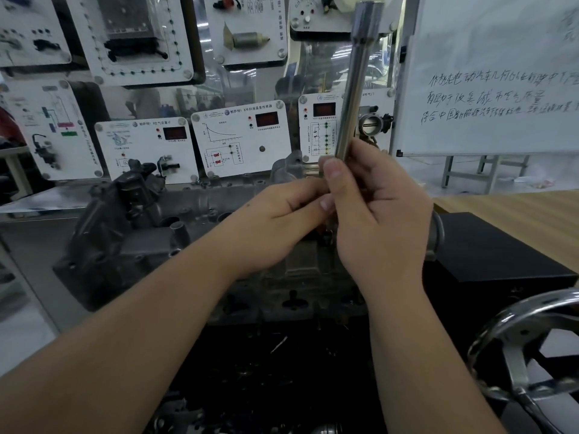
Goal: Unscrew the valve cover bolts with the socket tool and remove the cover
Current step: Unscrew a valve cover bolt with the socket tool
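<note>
Head view.

Socket tool (355, 79): long bright steel shaft, nearly upright, top leaning slightly right, wider socket end uppermost. Lower end hidden inside the hands.

Right hand (376, 214): fingers curled round the lower part of the tool, thumb laid along its near side, gripping it.

Left hand (282, 220): reaches in from the left, fingertips meeting the right hand at the base of the tool. Fingers curled; whether they pinch the tool or something small at its end cannot be told.

Valve cover (131, 220): dark grey casting on the engine, directly below and behind both hands, extending left. Bolts not distinguishable under the hands.

Handwheel (529, 349): chrome, spoked, lower right, well apart from the hands.

Black box (492, 245): right of the engine, on a wooden table (517, 208).

Panels (241, 139): white instrument boards with red displays, standing behind the engine.

Whiteboard (488, 73): upper right, handwritten lines.
</note>
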A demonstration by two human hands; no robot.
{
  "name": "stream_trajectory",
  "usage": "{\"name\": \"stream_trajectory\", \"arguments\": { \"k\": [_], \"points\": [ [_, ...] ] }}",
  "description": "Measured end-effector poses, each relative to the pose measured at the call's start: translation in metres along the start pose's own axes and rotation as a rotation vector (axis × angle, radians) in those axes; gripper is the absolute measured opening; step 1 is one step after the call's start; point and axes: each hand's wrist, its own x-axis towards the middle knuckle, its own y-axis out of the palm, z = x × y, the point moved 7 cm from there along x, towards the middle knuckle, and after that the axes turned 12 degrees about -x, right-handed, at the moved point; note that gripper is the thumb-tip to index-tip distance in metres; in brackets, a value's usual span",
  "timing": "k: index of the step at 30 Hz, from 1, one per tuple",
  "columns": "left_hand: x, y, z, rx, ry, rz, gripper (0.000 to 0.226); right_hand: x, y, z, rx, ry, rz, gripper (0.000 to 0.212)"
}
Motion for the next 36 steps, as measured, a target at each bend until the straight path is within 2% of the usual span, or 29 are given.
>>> {"name": "stream_trajectory", "arguments": {
  "k": [5, 8, 11, 16, 20, 23, 29, 33, 36],
  "points": [
    [0.0012, -0.0016, 0.0006, 0.000, 0.007, -0.021, 0.019, 0.0030, 0.0005, 0.0032, 0.001, -0.031, 0.061, 0.031],
    [0.0026, 0.0012, 0.0003, -0.028, 0.016, -0.008, 0.026, 0.0037, 0.0025, 0.0039, 0.018, -0.024, 0.090, 0.029],
    [0.0005, 0.0027, -0.0016, -0.054, 0.032, 0.025, 0.029, 0.0034, 0.0023, 0.0061, -0.033, -0.054, 0.068, 0.037],
    [0.0003, 0.0016, 0.0021, -0.001, -0.015, 0.013, 0.036, 0.0014, -0.0003, 0.0063, -0.039, -0.069, 0.042, 0.018],
    [0.0009, 0.0014, -0.0005, -0.018, 0.008, 0.013, 0.017, 0.0024, 0.0007, 0.0029, -0.016, -0.015, 0.069, 0.033],
    [0.0018, 0.0030, -0.0022, -0.057, 0.015, 0.023, 0.019, 0.0010, 0.0047, 0.0025, -0.038, -0.016, 0.102, 0.047],
    [0.0014, 0.0023, 0.0004, -0.089, -0.001, 0.002, 0.027, -0.0021, -0.0023, 0.0042, -0.182, -0.021, -0.042, 0.028],
    [0.0019, -0.0018, 0.0018, -0.095, 0.004, -0.025, 0.018, 0.0005, -0.0028, 0.0026, -0.142, -0.009, 0.030, 0.028],
    [0.0033, -0.0006, 0.0017, -0.111, 0.014, 0.000, 0.022, 0.0013, -0.0009, 0.0022, -0.071, 0.014, 0.084, 0.037]
  ]
}}
